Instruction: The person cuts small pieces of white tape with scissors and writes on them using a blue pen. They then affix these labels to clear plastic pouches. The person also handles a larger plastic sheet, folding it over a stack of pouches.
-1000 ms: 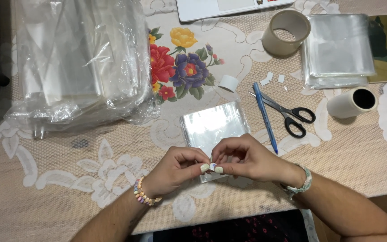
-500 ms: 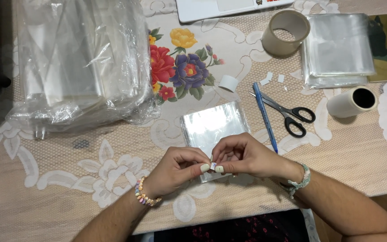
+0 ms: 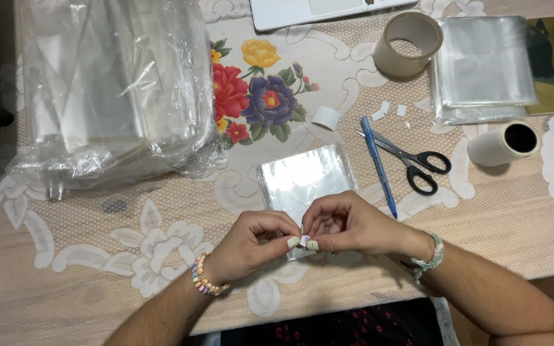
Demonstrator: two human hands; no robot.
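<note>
- Pinching a tiny white piece [image 3: 304,240] between thumb tips, your left hand [image 3: 251,243] and right hand [image 3: 347,224] meet knuckle to knuckle at the near edge of the tabletop [image 3: 65,301].
- Your fingers curl inward on both hands, pressed together around the piece; what the piece is, you cannot tell, it is too small.
- Your left wrist wears a beaded bracelet [image 3: 201,279]; your right wrist wears a pale woven band [image 3: 429,258].
- Directly under and beyond your hands lies a flat clear plastic sleeve [image 3: 306,176], its near edge hidden by your fingers.
- Just to the right of the sleeve lie a blue pen [image 3: 378,165] and black-handled scissors [image 3: 411,159], crossing each other.
- Farther back sit a tape roll [image 3: 408,35], a stack of clear sleeves [image 3: 482,67] and a white roll [image 3: 504,144] on its side.
- A big bundle wrapped in clear plastic [image 3: 107,90] fills the far left.
- A small white tape ring [image 3: 326,118] rests near the flower print.
</note>
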